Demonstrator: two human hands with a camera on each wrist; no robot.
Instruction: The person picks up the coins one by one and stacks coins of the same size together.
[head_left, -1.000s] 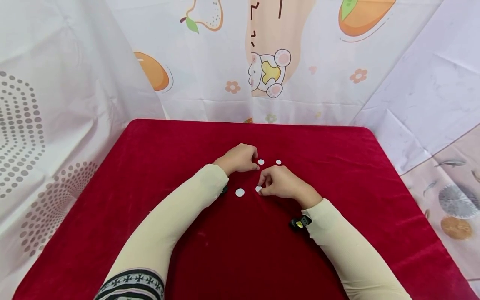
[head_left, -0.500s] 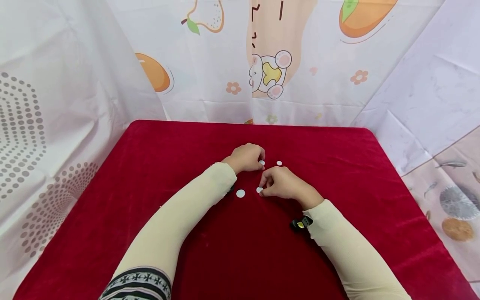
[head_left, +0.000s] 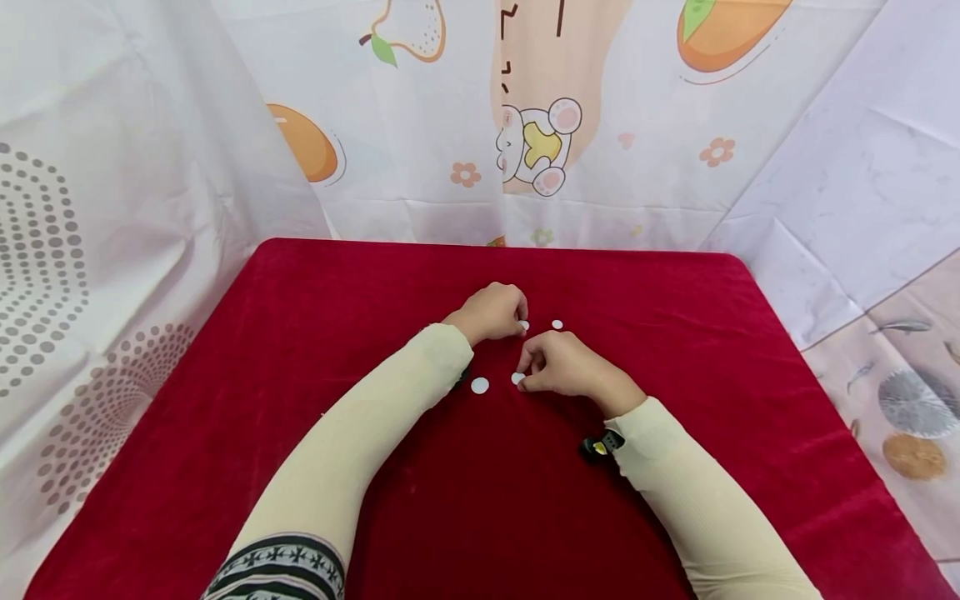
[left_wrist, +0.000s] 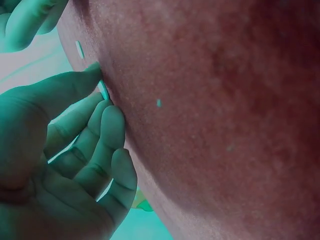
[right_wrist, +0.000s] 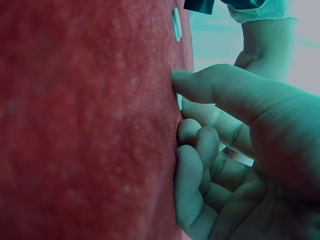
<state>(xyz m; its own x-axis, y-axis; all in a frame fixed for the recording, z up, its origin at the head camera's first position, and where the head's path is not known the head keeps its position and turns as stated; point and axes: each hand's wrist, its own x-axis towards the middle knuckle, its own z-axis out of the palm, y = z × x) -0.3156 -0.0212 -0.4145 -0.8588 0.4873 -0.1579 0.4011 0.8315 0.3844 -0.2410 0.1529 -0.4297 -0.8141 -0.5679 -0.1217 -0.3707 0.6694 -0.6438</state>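
Observation:
Several flat white discs lie on a red cloth point(head_left: 480, 517). My left hand point(head_left: 487, 312) has its thumb and fingertips at opposite edges of the far left disc point(left_wrist: 104, 90), pinching it against the cloth. My right hand point(head_left: 566, 365) pinches the near right disc point(right_wrist: 179, 101) in the same way, with thumb and index finger at its edges. To the left of that hand lies the near left disc point(head_left: 480, 385), untouched. Beyond my right hand rests the far right disc point(head_left: 557, 324), also untouched. Fingers partly hide both pinched discs.
The red cloth covers the whole table up to its far edge point(head_left: 480, 245). Behind it hangs a white printed curtain point(head_left: 420, 125), with more white sheets point(head_left: 150, 100) at the sides. A black wrist strap point(head_left: 602, 445) shows below my right sleeve.
My left hand has moved right to the far left disc and its fingertips have come round it. The right hand has stayed in place on its disc.

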